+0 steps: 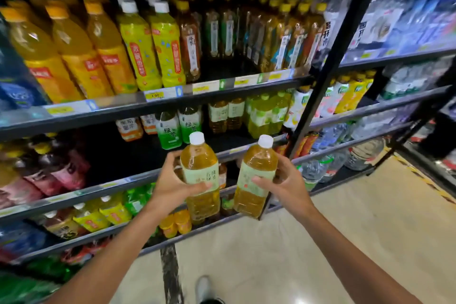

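I hold two tall bottles of amber tea, each with a white cap and a pale green label. My left hand (170, 186) grips the left bottle (201, 163) around its label, thumb across the front. My right hand (283, 186) grips the right bottle (257, 168) the same way, tilted slightly left at the bottom. Both bottles are upright in the air in front of the black store shelves (158, 103), level with the third shelf.
The shelves hold rows of drinks: orange juice bottles (74, 52), yellow-green bottles (153, 42), green tea bottles (170, 131) and water bottles (320, 168) low on the right. A black upright post (328, 61) divides two shelf units. Beige floor (320, 242) and my shoe (204, 286) lie below.
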A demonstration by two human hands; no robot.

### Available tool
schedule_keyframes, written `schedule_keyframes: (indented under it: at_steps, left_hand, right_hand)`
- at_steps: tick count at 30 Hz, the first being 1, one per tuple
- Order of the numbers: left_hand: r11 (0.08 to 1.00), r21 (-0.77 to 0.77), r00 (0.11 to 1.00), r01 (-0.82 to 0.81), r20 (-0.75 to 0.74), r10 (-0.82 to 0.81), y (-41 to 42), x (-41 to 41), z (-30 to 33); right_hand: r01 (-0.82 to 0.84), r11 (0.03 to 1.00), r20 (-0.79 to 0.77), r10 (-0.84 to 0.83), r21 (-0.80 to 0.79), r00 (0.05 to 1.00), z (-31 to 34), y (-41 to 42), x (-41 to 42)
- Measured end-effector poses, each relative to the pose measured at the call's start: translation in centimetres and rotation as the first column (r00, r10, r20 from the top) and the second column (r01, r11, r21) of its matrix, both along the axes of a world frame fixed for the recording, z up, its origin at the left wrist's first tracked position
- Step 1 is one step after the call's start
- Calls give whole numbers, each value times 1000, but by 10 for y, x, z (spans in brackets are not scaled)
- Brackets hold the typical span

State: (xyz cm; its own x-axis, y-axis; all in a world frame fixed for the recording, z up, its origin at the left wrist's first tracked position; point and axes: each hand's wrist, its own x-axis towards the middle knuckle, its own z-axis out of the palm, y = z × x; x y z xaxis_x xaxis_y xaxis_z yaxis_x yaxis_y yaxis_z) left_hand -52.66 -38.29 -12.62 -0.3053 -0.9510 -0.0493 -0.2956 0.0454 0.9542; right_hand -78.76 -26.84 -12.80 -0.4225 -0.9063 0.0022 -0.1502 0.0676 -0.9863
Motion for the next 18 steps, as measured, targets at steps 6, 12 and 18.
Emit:
schedule_keyframes:
  at_steps: [6, 12, 18]
  left_hand:
    - [999, -16, 999, 38, 32, -37, -78, -45, -11]
    - [1000, -7, 997, -3, 83, 3, -122, -73, -28]
    - [994, -21, 987, -106, 118, 108, -135, -103, -35]
  right_hand:
    - [-2, 999, -167, 10, 50, 986, -14, -71, -41]
    - [-68, 996, -254, 82, 61, 964, -25, -126, -78]
    - [-169, 985, -250, 169, 22, 953, -36, -171, -110]
